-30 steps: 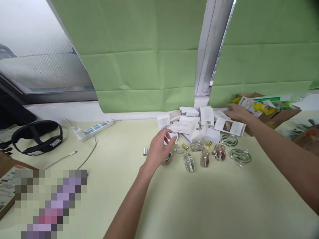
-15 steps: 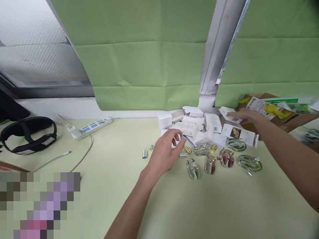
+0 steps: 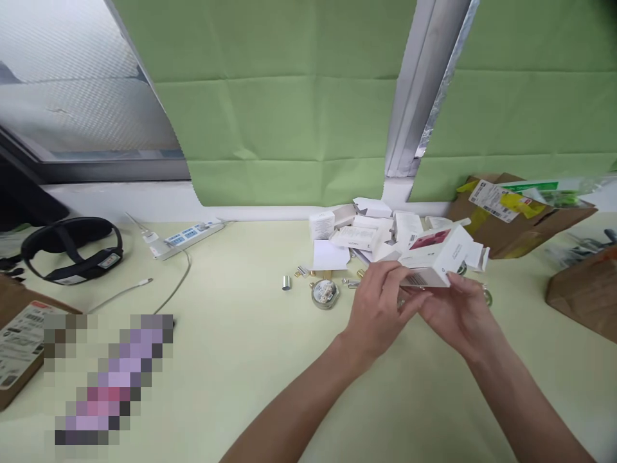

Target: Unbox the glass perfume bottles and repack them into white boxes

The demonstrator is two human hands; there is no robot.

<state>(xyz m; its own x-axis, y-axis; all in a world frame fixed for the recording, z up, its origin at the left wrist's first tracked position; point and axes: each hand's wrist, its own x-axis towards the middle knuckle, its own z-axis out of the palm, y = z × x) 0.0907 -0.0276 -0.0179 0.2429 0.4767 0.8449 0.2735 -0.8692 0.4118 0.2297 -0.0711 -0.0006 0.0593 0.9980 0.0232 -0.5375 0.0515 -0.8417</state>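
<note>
Cardboard box [image 3: 24,347] sits at the table's left edge, with a black headband [image 3: 72,251] behind it and a power strip [image 3: 190,237] beyond. Next come a silver cap [image 3: 286,283] and a round bottle [image 3: 325,294], near heaped white packaging [image 3: 357,236]. The left hand [image 3: 373,312], fingers curled, grips the left end of a picture-printed box [image 3: 436,256], raised above the table; the right hand [image 3: 460,315] closes around its right end, thumb uppermost. Farther right stands a taped carton [image 3: 511,239].
</note>
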